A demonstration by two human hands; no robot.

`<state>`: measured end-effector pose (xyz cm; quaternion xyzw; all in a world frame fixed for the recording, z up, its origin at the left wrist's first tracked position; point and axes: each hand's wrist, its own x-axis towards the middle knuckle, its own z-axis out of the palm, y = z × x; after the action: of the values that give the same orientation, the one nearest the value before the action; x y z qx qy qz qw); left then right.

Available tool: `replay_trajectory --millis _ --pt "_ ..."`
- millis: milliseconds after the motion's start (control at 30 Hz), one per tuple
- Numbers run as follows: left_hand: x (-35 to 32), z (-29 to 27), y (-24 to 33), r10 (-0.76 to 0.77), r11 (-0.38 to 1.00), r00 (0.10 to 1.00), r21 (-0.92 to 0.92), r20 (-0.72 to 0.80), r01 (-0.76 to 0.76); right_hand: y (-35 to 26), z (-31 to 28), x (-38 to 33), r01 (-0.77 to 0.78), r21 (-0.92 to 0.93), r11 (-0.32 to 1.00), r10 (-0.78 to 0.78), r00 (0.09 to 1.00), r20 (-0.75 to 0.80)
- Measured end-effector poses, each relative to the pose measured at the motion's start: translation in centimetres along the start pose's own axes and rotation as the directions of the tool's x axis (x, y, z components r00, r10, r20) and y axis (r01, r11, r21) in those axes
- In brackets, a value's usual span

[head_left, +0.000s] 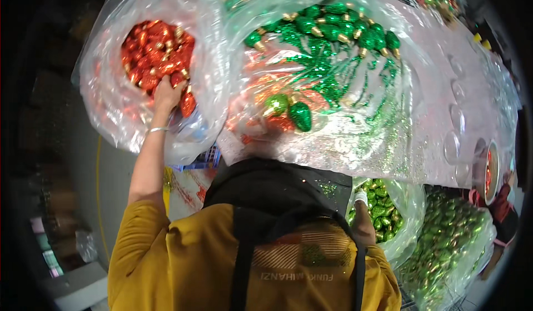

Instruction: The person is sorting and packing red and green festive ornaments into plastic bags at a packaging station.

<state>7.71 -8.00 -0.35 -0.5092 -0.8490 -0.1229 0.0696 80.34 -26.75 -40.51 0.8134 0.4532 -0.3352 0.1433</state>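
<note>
My left hand (166,92) reaching into the clear bag (111,105), fingers clenched over red bulb ornaments (152,50), my right hand (363,222) low beside the bag of green ornaments (383,208), its grip hidden, cannot tell, glittery plastic sheet (361,117) right of the red bag.

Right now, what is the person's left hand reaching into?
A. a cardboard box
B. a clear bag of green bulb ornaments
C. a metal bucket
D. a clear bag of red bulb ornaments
D: the left hand is up inside the clear bag among red bulb ornaments.
</note>
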Motion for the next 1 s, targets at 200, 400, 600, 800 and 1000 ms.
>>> replay_trajectory --millis 200,400,600,800,1000 --pt "-0.5 -1.3 0.3 -0.004 0.991 0.989 -0.135 0.147 0.024 0.1 -1.5 -5.2 -0.016 0.035 0.999 0.018 0.999 -0.045" --pt "-3.9 -7.2 4.1 0.153 0.872 0.982 -0.453 -0.110 -0.187 3.1 0.1 -9.4 -0.092 0.899 0.429 0.086 0.994 0.060" --pt "-9.0 -16.0 16.8 0.723 0.482 0.662 -0.541 -0.200 -0.689 -2.3 -20.4 -16.8 0.337 0.941 0.026 -0.102 0.937 -0.333" --pt "-7.6 -13.2 20.1 0.896 0.156 0.383 -0.649 -0.224 -0.744 -27.4 -39.0 -22.3 0.756 0.341 0.558 -0.563 0.647 -0.514" --pt "-7.7 -12.8 20.8 0.973 0.136 0.221 -0.614 -0.064 -0.777 -47.7 -44.0 -12.6 0.558 -0.598 0.575 -0.813 0.309 -0.493"
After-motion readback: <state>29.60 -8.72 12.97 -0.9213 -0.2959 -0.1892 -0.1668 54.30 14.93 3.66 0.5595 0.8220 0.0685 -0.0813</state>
